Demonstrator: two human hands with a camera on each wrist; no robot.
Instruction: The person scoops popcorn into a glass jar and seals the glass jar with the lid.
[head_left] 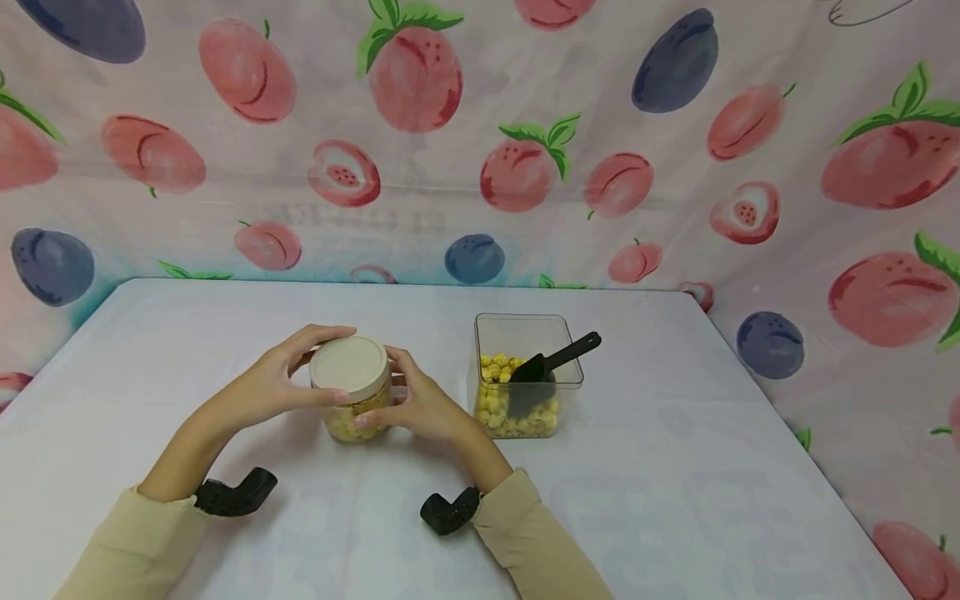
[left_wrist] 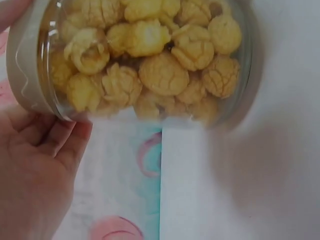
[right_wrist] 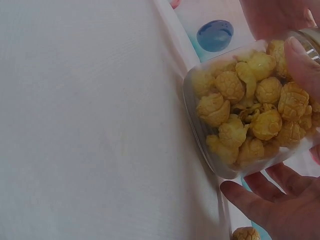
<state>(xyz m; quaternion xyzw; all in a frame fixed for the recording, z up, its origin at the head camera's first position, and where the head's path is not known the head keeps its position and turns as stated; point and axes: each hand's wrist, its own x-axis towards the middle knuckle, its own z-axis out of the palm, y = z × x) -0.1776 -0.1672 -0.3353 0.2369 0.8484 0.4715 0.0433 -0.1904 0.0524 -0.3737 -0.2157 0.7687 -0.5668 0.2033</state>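
Between both hands is a clear jar [head_left: 347, 427] of yellow popcorn with a cream lid [head_left: 350, 367] on top. My left hand [head_left: 273, 379] grips the lid, thumb in front and fingers behind. My right hand [head_left: 431, 408] holds the jar's body from the right, its thumb on the front. Seen close in the left wrist view, the popcorn [left_wrist: 164, 74] fills much of the jar; the lid's side [left_wrist: 25, 60] has a wavy line. The right wrist view shows the jar's base [right_wrist: 200, 132] close to the table; whether it touches is unclear.
Right of the hands stands a clear square container [head_left: 567, 408], partly filled with yellow popcorn. A black scoop [head_left: 558, 358] leans in it, handle over the right rim. The white-covered table [head_left: 660, 492] meets a fruit-patterned cloth [head_left: 420, 175] behind.
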